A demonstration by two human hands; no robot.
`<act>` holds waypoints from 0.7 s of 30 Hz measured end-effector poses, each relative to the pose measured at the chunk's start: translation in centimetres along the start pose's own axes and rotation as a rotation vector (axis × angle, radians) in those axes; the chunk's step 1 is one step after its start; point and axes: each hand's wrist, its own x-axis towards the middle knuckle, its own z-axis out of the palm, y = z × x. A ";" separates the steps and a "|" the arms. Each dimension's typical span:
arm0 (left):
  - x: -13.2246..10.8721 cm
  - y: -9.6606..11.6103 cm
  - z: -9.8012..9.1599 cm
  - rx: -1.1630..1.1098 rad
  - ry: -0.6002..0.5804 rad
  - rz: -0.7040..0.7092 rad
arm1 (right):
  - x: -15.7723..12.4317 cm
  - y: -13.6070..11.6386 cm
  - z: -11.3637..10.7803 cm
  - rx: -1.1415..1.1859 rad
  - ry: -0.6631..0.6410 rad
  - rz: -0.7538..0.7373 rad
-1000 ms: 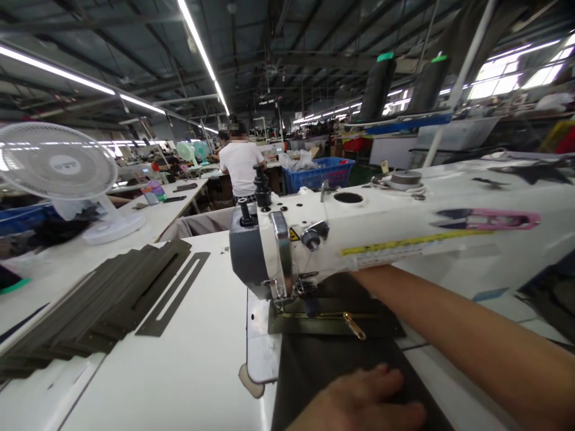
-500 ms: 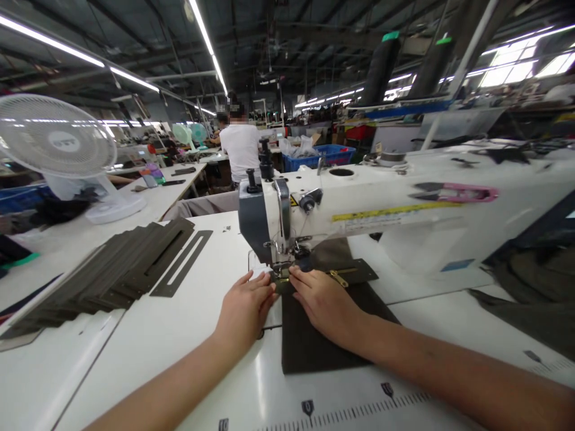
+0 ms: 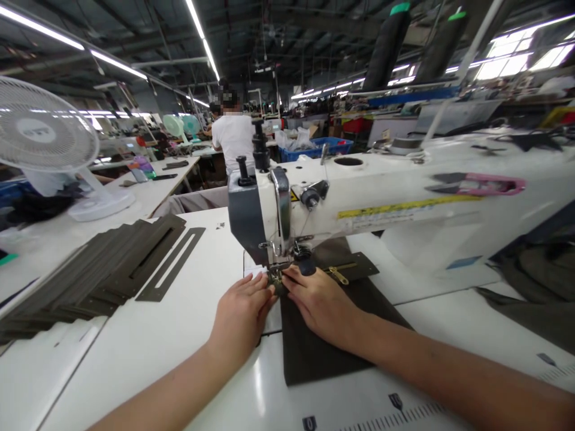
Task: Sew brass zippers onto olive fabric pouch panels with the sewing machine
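Observation:
A dark olive fabric panel lies under the presser foot of a white sewing machine. Across it runs a strip with a brass zipper, whose gold zipper pull rests right of the needle area. My left hand is just left of the foot, its fingers pressed together on the work's near edge. From the right, my right hand presses the panel with closed fingertips close to the foot. A small white piece shows beyond the left fingers. Both hands partly hide the stitching spot.
Slotted dark pieces lie in an overlapping row on the left, with one separate slotted piece beside them. A white fan stands at far left. Pink-handled thread snips rest against the machine arm. A person in white is ahead.
The view has shifted slightly, so the fan and slotted pieces sit further left. My fingers stay by the presser foot; the right fingertips appear a little closer to the left ones.

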 end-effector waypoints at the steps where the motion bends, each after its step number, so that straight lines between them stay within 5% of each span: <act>1: 0.0 0.0 0.0 0.007 -0.001 0.005 | 0.0 0.1 0.0 0.000 0.004 -0.004; 21: 0.5 -1.2 0.6 -0.003 -0.010 0.006 | 0.9 0.9 0.6 0.030 0.046 -0.040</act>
